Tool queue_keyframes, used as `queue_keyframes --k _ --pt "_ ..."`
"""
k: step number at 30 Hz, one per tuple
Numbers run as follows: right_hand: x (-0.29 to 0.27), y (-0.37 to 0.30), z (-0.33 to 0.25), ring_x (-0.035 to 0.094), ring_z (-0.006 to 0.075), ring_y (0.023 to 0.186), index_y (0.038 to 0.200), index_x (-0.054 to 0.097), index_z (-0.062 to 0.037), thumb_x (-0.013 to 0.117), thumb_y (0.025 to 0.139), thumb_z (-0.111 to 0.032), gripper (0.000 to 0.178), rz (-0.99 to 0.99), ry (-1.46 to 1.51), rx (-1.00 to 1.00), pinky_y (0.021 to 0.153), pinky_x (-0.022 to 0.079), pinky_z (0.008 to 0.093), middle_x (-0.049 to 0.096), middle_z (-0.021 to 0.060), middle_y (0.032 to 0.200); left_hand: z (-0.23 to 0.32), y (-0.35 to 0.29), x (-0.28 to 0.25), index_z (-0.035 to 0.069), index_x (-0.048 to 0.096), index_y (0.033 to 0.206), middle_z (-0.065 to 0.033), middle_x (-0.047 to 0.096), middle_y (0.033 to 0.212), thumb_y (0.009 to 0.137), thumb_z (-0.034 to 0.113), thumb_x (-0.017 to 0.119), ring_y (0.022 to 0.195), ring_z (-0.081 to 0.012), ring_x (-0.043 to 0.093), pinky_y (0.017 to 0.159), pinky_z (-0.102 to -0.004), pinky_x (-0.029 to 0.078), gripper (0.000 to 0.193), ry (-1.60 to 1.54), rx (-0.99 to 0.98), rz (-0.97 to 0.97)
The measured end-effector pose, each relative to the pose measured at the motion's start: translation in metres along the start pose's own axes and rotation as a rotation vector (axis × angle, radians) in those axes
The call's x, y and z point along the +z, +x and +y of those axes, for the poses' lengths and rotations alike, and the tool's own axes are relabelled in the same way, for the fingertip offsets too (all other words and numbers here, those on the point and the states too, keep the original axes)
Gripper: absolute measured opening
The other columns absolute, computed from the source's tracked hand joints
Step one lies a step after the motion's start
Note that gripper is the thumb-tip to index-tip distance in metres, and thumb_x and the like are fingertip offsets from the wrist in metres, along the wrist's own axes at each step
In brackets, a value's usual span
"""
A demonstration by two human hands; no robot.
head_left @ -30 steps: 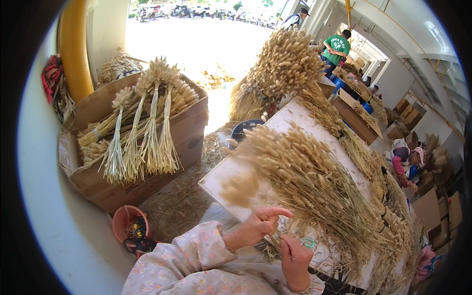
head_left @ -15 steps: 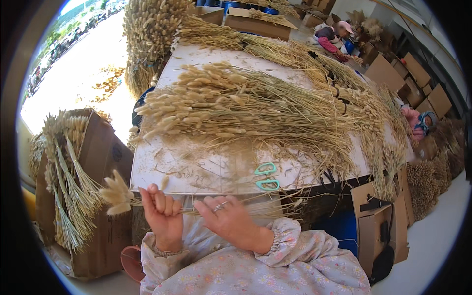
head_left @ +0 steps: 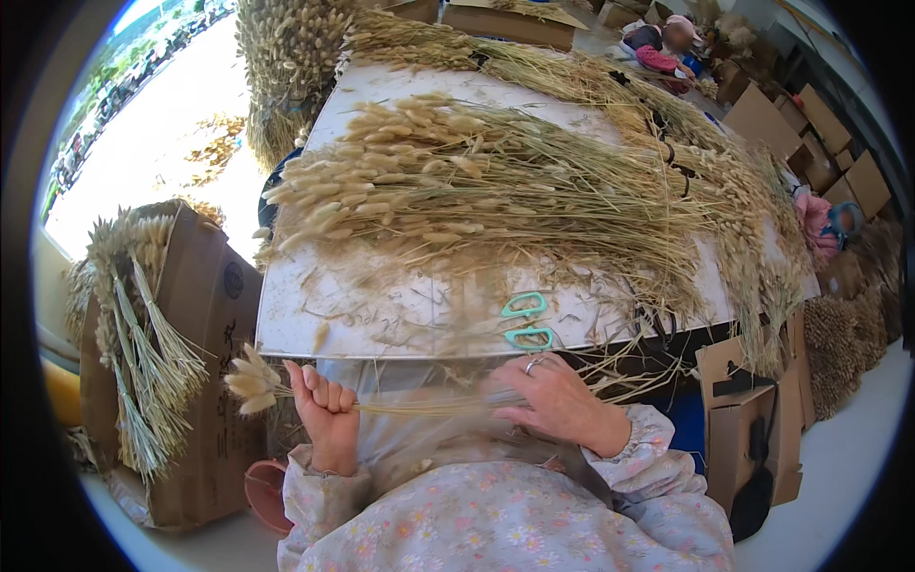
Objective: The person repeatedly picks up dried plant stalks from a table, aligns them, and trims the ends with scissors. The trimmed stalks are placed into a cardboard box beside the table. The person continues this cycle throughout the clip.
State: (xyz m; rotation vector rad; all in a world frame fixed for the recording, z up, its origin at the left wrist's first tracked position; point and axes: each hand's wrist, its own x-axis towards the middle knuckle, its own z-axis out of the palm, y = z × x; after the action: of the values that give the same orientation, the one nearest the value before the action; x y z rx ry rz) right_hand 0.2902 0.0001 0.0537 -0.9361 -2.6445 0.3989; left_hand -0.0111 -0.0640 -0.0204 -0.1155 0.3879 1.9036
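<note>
The left hand (head_left: 329,408) clamps a grass bunch (head_left: 255,384); whether the right hand (head_left: 558,398) (blurred) grips, I cannot tell.

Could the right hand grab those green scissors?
Probably yes: the right hand is close to the green scissor handles, and nothing seems to cover them, though blur hides whether it's gripping stems.
</note>
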Motion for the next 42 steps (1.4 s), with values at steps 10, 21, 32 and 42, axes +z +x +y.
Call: queue_keyframes --k 10,21,32,42 --pt "0.032 0.007 0.053 0.062 0.0306 0.076 0.091 0.055 -0.0072 0.072 0.075 -0.024 0.029 -0.057 -0.202 0.228 0.064 0.049 0.0404 0.061 0.0115 0.08 -0.01 -0.007 0.004 0.015 0.038 0.063 0.0066 0.013 0.044 0.099 0.048 0.039 0.037 -0.0069 0.008 0.037 -0.0248 0.01 0.049 0.183 0.024 0.014" --pt "0.055 -0.008 0.043 0.062 0.0264 0.068 0.09 0.055 -0.0098 0.071 0.078 -0.024 0.024 -0.018 -0.273 0.176 0.058 0.049 0.0384 0.059 0.0081 0.074 -0.013 -0.011 0.011 0.016 0.037 0.063 0.007 0.013 0.044 0.099 0.048 0.039 0.037 -0.0065 0.007 0.036 -0.0248 0.01 0.048 0.247 0.042 0.045" --pt "0.048 -0.01 0.065 0.063 0.0265 0.071 0.091 0.061 -0.0118 0.067 0.08 -0.018 0.014 0.116 -0.225 0.172 0.057 0.051 0.0375 0.06 0.0082 0.082 -0.012 -0.013 0.013 0.016 0.036 0.061 0.0071 0.012 0.045 0.099 0.048 0.038 0.037 -0.0073 0.007 0.036 -0.0253 0.01 0.05 0.252 0.028 0.014" --pt "-0.134 0.039 0.029 0.055 0.0092 0.056 0.1 0.064 -0.0022 0.055 0.093 -0.008 0.013 0.804 0.056 0.274 0.051 0.043 0.0237 0.062 0.0061 0.071 -0.014 -0.007 0.007 0.016 0.038 0.061 0.0064 0.015 0.045 0.099 0.048 0.038 0.036 -0.0084 0.009 0.036 -0.0266 0.012 0.05 0.268 0.054 0.087"
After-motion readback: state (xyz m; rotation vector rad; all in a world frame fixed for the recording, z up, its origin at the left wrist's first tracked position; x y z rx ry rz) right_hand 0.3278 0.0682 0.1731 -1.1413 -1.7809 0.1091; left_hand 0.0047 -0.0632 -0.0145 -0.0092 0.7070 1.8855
